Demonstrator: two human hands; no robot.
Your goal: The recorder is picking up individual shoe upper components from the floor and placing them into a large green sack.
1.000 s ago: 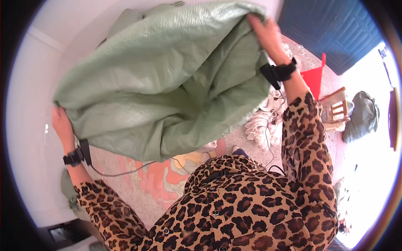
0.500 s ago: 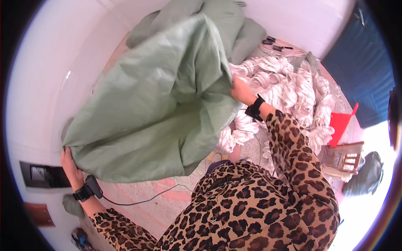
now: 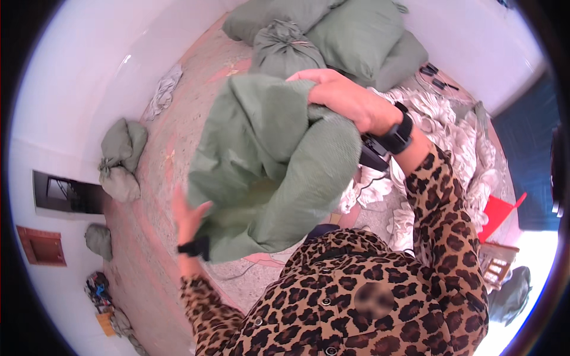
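A green woven sack (image 3: 252, 133) hangs in front of me, its mouth open toward me and its rim partly folded over. My right hand (image 3: 350, 102) grips the rim at the upper right, fingers closed over the fabric. My left hand (image 3: 189, 221) is at the sack's lower left side, somewhat blurred, with thumb and fingers apart. Whether its palm touches the fabric is hard to see. Black straps with small devices circle both wrists. To the right, behind my right forearm, lies a heap of white cloth bundles (image 3: 436, 133).
Several full green sacks (image 3: 356, 38) stand against the far wall, one tied at the top (image 3: 285, 50). Smaller sacks (image 3: 122, 145) sit along the left wall. A red dustpan-like object (image 3: 499, 216) and a small wooden chair (image 3: 497, 264) are at the right. Cables cross the floor.
The sack, spread wide before, has been gathered and moved lower. My left hand has come inward and loosened its fingers from the rim. My right hand has risen, still holding the sack.
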